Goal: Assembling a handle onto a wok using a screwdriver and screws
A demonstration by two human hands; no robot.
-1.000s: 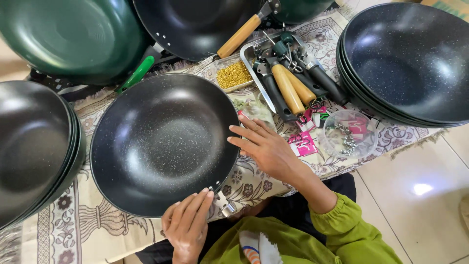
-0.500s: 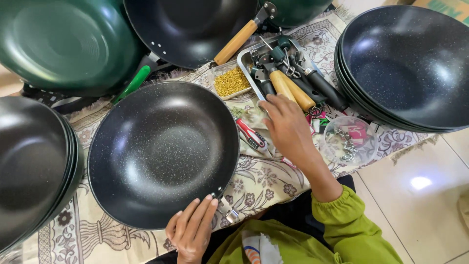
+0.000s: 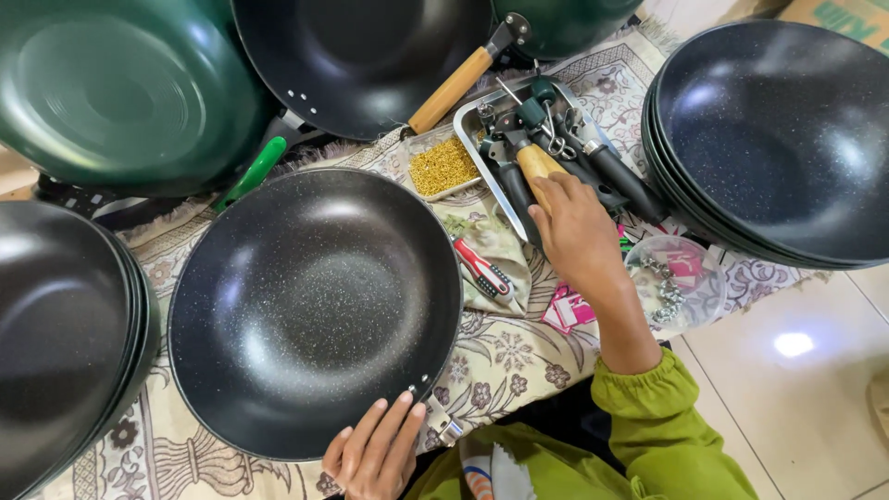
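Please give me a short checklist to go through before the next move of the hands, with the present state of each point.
1. Left hand steadies the black speckled wok at its near rim: ok, the fingers rest on the rim by the rivets.
2. Right hand has reached a wooden handle in the metal tray: ok, the fingers lie on it.
3. Handle firmly gripped: cannot tell, the hand hides the grasp.
4. Red and grey screwdriver within reach on the patterned cloth: ok, it lies between wok and right hand.
5. Small tray of yellow screws upright, unspilled: ok.
6. Bracket at the wok rim ready for a handle: cannot tell.
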